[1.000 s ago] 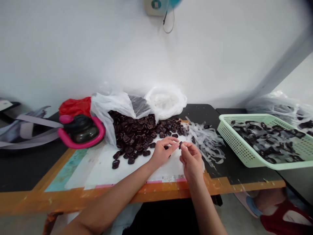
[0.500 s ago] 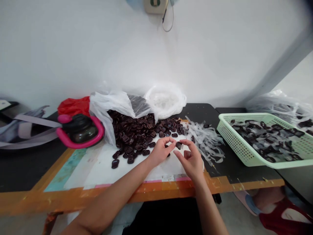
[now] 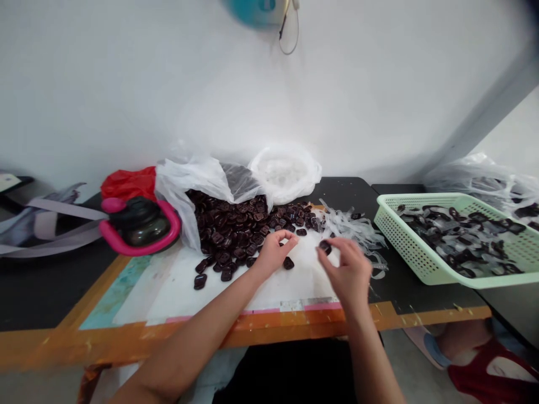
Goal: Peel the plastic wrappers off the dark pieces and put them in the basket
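Observation:
My right hand pinches a small dark brown plastic piece between thumb and fingertips, above the right side of the white sheet. To its left, my left hand has thumb and forefinger pressed together; anything between them is too small to make out. One loose dark piece lies just by the left hand. Behind that hand spreads a heap of similar dark pieces, spilling from a white plastic bag. Clear film strips lie tangled beyond my right hand.
On the right stands a pale green basket holding dark pieces with clear strips. A bag-lined white bowl is at the back. Left are a pink-handled dark jug and a red bag. Another person's leg shows below the right table edge.
My hands have moved apart. The right hand has gone to the right with the dark piece, while the left hand has moved slightly up and left, uncovering the loose piece.

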`<state>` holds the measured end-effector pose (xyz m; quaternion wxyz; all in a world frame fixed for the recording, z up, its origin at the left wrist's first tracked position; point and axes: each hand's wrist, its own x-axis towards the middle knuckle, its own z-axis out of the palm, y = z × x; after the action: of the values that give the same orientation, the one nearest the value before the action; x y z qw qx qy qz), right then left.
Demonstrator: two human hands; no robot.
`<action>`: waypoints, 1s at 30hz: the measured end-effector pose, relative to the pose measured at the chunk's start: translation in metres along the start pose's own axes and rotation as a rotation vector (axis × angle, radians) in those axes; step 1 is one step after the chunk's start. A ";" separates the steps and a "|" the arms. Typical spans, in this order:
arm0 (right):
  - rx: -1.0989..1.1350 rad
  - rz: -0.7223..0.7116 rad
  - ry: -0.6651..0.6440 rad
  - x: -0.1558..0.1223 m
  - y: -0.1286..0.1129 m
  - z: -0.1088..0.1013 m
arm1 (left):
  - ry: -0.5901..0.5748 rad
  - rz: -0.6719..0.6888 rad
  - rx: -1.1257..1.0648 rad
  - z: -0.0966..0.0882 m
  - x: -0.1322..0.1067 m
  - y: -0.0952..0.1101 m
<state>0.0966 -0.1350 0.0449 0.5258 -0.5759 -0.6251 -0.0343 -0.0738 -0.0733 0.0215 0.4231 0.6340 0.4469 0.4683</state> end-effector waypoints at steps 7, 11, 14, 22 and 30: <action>-0.257 0.444 0.496 0.083 0.106 -0.066 | -0.153 0.110 0.656 -0.013 -0.007 0.006; 0.495 0.710 0.335 0.087 0.132 -0.063 | -0.325 0.030 0.920 -0.020 -0.012 0.009; 0.961 0.660 0.180 0.076 0.119 -0.046 | -0.450 0.030 0.979 -0.019 -0.013 0.010; 1.215 0.634 -0.217 0.091 0.088 -0.010 | -0.334 -0.028 0.612 0.001 -0.008 0.002; 1.224 0.740 -0.411 0.117 0.102 0.023 | -0.120 -0.132 0.102 0.012 0.001 -0.002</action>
<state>0.1854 -0.0064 0.0585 0.6023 -0.3477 -0.3832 0.6079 -0.0624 -0.0732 0.0177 0.4462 0.6507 0.4849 0.3774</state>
